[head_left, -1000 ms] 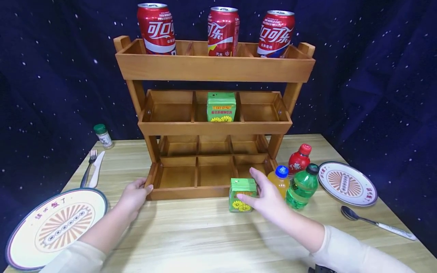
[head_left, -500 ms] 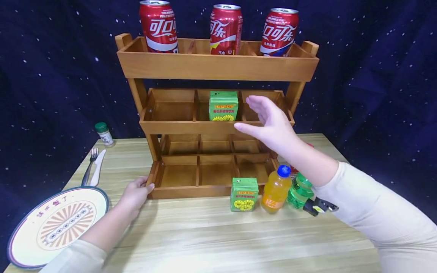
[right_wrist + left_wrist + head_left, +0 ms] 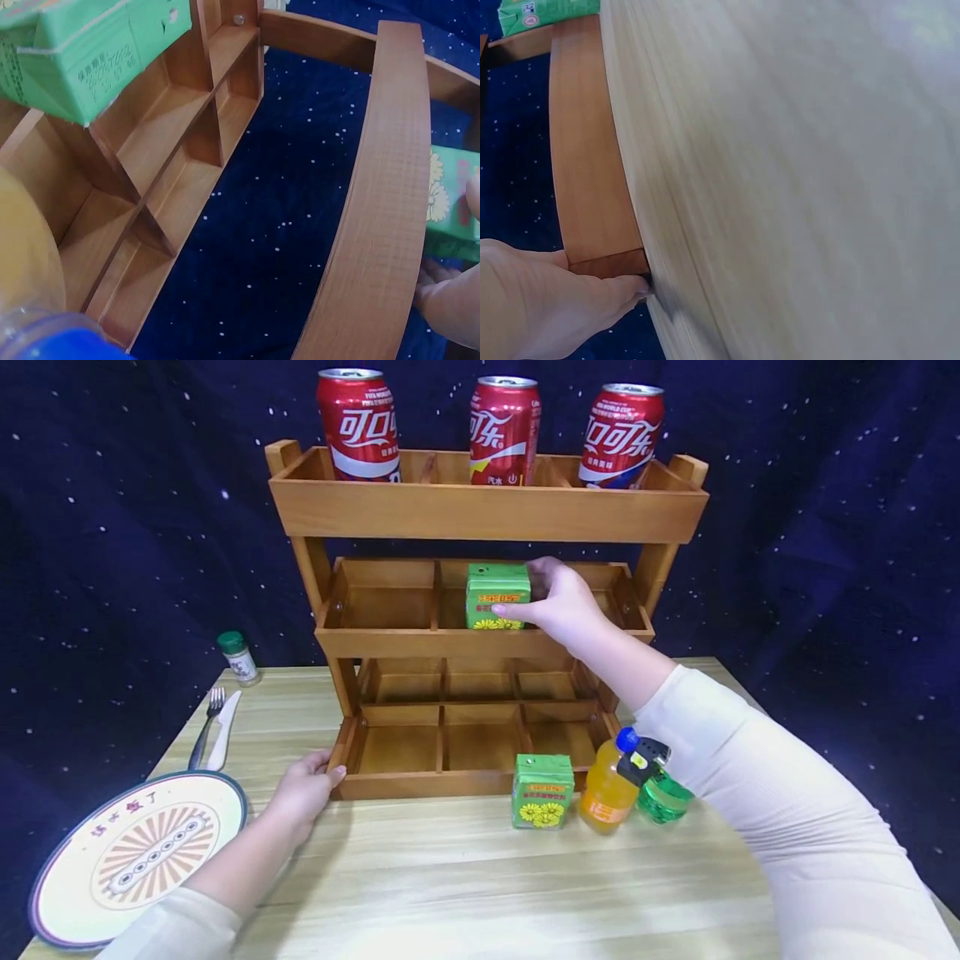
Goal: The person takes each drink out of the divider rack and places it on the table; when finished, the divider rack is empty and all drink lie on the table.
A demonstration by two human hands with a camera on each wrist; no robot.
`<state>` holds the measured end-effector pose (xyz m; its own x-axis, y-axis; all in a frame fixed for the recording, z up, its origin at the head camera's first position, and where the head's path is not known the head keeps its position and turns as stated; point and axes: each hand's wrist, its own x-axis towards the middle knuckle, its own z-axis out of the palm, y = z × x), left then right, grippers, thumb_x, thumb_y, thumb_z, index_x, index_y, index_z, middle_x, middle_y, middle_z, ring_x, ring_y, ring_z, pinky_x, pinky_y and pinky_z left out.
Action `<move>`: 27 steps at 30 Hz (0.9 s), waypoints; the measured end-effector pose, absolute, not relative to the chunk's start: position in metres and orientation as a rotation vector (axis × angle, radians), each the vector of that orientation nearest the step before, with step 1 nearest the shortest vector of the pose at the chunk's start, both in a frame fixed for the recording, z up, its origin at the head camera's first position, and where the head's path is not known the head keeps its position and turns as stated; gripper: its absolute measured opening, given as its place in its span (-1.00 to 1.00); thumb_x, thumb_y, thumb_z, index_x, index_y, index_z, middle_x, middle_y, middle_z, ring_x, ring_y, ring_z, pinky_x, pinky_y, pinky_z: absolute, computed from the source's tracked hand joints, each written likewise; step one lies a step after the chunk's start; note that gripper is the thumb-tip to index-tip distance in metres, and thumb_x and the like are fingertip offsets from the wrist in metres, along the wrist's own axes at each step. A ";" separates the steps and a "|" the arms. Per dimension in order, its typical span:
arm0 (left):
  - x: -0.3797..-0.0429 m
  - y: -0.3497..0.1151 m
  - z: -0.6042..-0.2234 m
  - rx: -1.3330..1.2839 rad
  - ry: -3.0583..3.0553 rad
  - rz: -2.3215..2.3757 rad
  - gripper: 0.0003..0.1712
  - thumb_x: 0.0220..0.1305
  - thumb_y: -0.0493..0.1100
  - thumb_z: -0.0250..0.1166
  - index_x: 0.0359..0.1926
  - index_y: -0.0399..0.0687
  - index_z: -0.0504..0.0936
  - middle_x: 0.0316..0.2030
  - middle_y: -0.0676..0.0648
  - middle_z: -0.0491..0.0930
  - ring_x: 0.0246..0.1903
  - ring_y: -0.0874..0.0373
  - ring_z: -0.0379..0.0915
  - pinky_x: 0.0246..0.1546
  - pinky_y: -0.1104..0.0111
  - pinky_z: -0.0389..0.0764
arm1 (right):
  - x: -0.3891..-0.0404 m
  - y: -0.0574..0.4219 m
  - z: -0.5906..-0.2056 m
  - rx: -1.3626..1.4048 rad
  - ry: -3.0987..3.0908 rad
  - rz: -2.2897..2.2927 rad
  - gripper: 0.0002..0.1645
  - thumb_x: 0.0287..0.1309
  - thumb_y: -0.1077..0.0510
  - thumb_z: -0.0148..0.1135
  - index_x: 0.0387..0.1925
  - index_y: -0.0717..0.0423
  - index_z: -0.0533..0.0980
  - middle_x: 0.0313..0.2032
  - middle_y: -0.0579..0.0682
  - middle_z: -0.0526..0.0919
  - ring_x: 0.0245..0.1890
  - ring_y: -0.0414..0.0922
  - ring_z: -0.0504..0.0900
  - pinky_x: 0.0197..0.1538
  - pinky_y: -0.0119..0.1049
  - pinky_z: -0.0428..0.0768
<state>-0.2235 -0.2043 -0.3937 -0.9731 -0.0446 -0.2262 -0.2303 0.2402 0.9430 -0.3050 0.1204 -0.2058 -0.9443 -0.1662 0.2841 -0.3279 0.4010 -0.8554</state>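
A green drink carton (image 3: 497, 583) with yellow flowers stands in the middle compartment of the wooden rack's (image 3: 480, 514) second tier. My right hand (image 3: 564, 603) grips this carton from its right, thumb across the front and fingers at its far side. In the right wrist view, the thumb lies on the carton (image 3: 454, 199) and the fingers curl beneath. Low on the left, my left hand (image 3: 303, 789) holds the corner of the bottom tier; the left wrist view has the thumb and fingers of this hand (image 3: 536, 307) around the wooden end. A matching carton (image 3: 543, 793) stands on the table before the rack.
An orange drink bottle (image 3: 604, 785) and a green bottle (image 3: 663, 797) stand under my right sleeve, which partly covers the green one. Several cola cans line the top tier, one being the middle can (image 3: 505, 431). At left lie a plate (image 3: 56, 893), fork (image 3: 202, 731) and knife (image 3: 222, 731), beside a shaker (image 3: 238, 658).
My right hand has left the lower carton, risen open to the second tier, and taken hold of the carton there. The left hand stays at the rack's corner.
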 end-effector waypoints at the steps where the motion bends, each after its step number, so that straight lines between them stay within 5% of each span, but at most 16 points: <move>1: -0.223 -0.204 -0.394 -0.263 2.351 1.825 -0.36 0.32 -0.31 -0.06 0.28 -0.49 -0.14 0.27 -0.45 -0.10 0.25 -0.20 -0.13 0.24 0.11 0.02 | -0.306 0.121 -0.207 0.444 -2.495 1.589 -0.23 -0.21 0.07 0.44 0.07 0.15 0.31 -0.12 0.00 0.52 -0.12 -0.17 0.47 -0.10 -0.33 0.52; 18: -0.225 -0.203 -0.393 -0.279 2.341 1.814 -0.35 0.32 -0.31 -0.07 0.29 -0.48 -0.16 0.27 -0.43 -0.12 0.26 -0.20 -0.14 0.23 0.12 0.03 | -0.310 0.121 -0.213 0.559 -2.420 1.712 -0.42 -0.12 0.15 0.38 -0.03 0.16 0.36 -0.15 0.03 0.55 -0.14 -0.14 0.50 -0.11 -0.30 0.53; 27: -0.224 -0.202 -0.392 -0.290 2.353 1.798 -0.35 0.32 -0.31 -0.06 0.29 -0.47 -0.15 0.27 -0.43 -0.11 0.25 -0.21 -0.13 0.23 0.10 0.02 | -0.280 0.122 -0.199 0.584 -2.251 1.739 -0.47 -0.11 0.25 0.35 -0.05 0.19 0.38 -0.11 0.03 0.55 -0.10 -0.13 0.50 -0.01 -0.31 0.49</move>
<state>-0.2241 -0.2021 -0.3919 -0.9673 -0.0534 -0.2478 -0.2531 0.2562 0.9329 -0.2804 0.1217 -0.1994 -0.8919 -0.1665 0.4205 -0.4489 0.2130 -0.8678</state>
